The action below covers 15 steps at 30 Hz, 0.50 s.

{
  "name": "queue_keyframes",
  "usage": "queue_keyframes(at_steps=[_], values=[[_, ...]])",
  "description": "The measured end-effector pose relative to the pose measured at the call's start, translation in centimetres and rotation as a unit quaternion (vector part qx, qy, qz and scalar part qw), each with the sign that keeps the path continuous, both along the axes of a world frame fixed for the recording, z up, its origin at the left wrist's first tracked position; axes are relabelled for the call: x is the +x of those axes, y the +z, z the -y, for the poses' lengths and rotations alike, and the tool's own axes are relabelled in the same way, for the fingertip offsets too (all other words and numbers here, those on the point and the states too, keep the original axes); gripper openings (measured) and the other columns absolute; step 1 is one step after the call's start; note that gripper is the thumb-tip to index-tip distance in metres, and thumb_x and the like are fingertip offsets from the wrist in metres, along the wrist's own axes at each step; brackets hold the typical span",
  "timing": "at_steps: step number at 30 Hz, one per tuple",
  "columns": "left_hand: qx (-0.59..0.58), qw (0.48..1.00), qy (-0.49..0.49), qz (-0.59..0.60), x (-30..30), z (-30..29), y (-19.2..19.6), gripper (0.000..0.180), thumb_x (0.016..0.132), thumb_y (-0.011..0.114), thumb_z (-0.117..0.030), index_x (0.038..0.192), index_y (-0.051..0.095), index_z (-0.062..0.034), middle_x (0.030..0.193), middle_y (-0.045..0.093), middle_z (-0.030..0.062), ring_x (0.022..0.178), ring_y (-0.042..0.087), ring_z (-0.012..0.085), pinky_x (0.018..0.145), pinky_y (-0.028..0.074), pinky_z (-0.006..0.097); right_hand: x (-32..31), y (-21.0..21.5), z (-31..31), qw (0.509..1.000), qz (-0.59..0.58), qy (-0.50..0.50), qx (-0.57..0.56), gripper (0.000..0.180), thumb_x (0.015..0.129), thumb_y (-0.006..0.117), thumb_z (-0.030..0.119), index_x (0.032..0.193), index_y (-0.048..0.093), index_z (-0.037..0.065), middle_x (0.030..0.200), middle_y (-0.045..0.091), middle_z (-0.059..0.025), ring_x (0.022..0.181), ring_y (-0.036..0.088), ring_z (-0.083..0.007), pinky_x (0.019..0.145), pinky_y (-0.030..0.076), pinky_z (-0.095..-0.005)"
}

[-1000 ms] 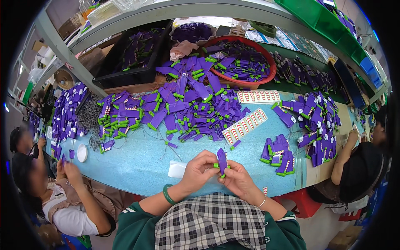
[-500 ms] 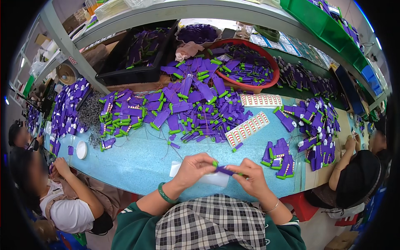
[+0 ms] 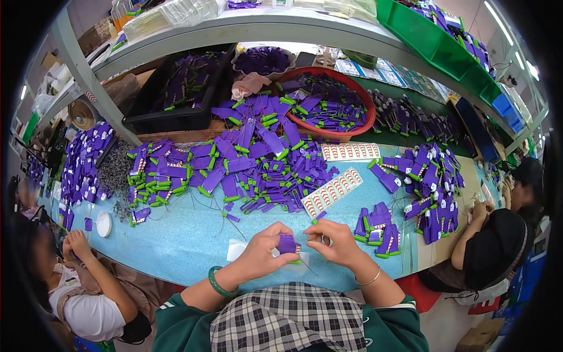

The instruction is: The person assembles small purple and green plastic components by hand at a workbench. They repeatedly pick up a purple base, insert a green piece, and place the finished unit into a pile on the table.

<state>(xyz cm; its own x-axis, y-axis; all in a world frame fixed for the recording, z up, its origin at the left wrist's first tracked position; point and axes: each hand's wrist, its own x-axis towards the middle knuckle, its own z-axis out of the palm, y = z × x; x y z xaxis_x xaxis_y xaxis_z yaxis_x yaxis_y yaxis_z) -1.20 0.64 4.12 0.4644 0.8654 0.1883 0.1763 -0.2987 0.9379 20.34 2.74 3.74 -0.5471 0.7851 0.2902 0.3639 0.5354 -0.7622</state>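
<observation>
Head view, looking down from above. A small flat purple plastic card piece [image 3: 287, 243] is held close to the body, above the near edge of a pale turquoise worktable [image 3: 187, 234]. The left hand [image 3: 261, 253] is clenched around the piece's left side, thumb on top; the right hand [image 3: 331, 242] pinches at its right end with fingertips [image 3: 309, 239] closed, though what those tips grip is too small to tell. A white paper slip [image 3: 237, 249] lies on the table just under the hands.

The step in hand appears to be the fitting or assembly of one small piece. The next move is judged to call for fine fingertip alignment rather than reach.

A large heap of purple cards with green end clips [image 3: 246, 158] is spread across the table's middle, well apart from the hands. A smaller stack of the same cards [image 3: 378, 229] sits near the right hand. White strips with red-and-green marks [image 3: 331, 192] lie between heap and hands. A red round basin [image 3: 328, 105] stands farther back under a grey shelf.

Open tabletop is seen to the left of the hands. Seated co-workers occupy both side edges, so sideways room is limited.
</observation>
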Motion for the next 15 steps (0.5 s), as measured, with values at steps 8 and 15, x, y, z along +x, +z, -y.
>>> queue_keyframes(at_steps=[8, 15], values=[[-0.059, 0.993, 0.038, -0.094, -2.3, -1.0, 0.0, 0.007, 0.077, 0.068, -0.005, 0.080, 0.064, -0.0003, 0.083, 0.063, 0.0058, 0.074, 0.058, 0.0123, 0.066, 0.046, 0.028, 0.4, 2.1, -6.3, 0.969, 0.194, 0.043, 0.144, 0.008, 0.077, 0.067, 0.014, 0.075, 0.062, 0.007, 0.073, 0.058, -0.0079, 0.063, 0.061, -0.0261, 0.055, 0.049, -0.0372], [-0.089, 0.943, 0.217, 0.236, -2.8, -1.2, 0.7, 0.018, 0.093, 0.049, -0.008, 0.110, 0.047, -0.0017, 0.085, 0.059, 0.0058, 0.078, 0.056, 0.0141, 0.074, 0.047, 0.031, -0.4, -1.4, -13.3, 0.910, 0.322, -0.169, 0.201, 0.013, 0.073, 0.070, 0.014, 0.083, 0.065, 0.007, 0.087, 0.056, -0.0070, 0.076, 0.062, -0.0261, 0.065, 0.051, -0.0391]])
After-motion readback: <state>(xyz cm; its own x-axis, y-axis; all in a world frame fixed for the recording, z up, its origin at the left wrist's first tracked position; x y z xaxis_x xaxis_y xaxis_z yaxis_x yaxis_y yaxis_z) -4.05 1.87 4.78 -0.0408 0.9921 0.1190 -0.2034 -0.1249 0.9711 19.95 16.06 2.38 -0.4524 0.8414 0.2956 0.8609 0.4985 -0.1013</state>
